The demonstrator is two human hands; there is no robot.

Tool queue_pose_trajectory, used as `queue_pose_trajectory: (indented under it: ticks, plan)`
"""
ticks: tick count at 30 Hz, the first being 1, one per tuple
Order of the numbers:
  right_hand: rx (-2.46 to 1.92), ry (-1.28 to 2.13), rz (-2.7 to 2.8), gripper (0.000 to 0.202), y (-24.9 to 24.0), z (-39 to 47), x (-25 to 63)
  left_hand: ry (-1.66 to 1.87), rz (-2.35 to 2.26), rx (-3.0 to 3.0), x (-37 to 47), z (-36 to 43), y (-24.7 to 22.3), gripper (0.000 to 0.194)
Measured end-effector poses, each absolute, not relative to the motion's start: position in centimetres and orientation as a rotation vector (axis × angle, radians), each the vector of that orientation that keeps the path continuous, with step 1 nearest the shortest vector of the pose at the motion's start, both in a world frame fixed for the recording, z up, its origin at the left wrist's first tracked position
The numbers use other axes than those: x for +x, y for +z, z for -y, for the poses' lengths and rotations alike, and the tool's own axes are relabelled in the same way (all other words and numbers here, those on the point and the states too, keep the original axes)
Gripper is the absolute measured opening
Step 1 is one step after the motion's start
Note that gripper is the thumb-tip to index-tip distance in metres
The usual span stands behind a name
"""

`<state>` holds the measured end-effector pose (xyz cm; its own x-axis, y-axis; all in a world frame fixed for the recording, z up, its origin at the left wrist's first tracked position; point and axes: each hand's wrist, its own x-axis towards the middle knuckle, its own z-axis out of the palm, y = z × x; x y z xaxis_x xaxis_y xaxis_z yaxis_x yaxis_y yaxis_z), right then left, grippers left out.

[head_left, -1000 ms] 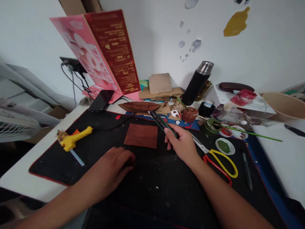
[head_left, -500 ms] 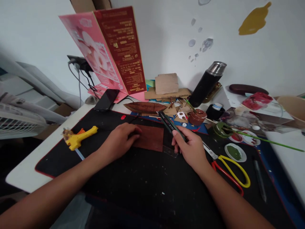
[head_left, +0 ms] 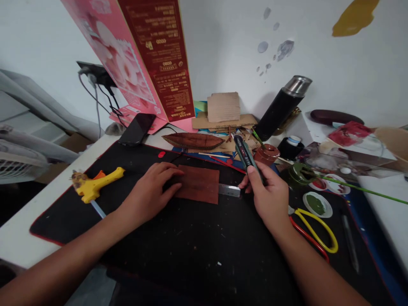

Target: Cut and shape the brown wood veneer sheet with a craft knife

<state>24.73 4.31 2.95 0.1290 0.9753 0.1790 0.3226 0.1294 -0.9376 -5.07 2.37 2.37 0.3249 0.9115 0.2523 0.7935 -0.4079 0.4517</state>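
Observation:
A flat brown rectangular sheet (head_left: 200,185) lies on the black mat. My left hand (head_left: 153,187) rests at its left edge, fingertips on the sheet, thumb apart from the fingers. My right hand (head_left: 267,191) is closed round a dark green utility knife (head_left: 244,153), held tilted with its tip up and away from me. A shiny strip like a ruler (head_left: 230,190) sticks out to the right of the sheet. Its right end lies close to my right fingertips; whether they touch it I cannot tell. Behind the sheet lies a brown boat-shaped piece (head_left: 193,141).
A yellow glue gun (head_left: 98,185) lies at left, a phone (head_left: 137,129) behind it. Scissors (head_left: 318,225) with red and yellow handles, a dish of green paint (head_left: 317,205) and a pen (head_left: 349,242) are at right. A black flask (head_left: 283,108) leans at the back.
My right hand has moved slightly right with the knife, whose tip now points more upward. The shiny strip shows more clearly beside the sheet. The camera view has shifted a little.

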Motion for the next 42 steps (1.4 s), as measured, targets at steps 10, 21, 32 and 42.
queue_pose_trajectory:
  ticks: [10,21,32,42]
  plan:
    - [-1.346,0.585,1.728,0.028,2.5,-3.1,24.0,0.592,-1.553,2.464,-7.1,-0.5,1.3,0.055]
    - [-1.401,0.781,1.627,0.034,2.4,-3.4,23.9,0.578,-1.445,2.536,-6.0,-1.4,1.1,0.043]
    - [-1.428,0.843,1.613,0.033,2.5,-3.7,24.0,0.631,-1.249,2.929,-4.2,-0.9,2.4,0.026]
    - [-1.447,0.799,1.659,0.028,2.9,-3.9,23.9,0.566,-1.302,2.863,-4.0,-0.4,1.1,0.033]
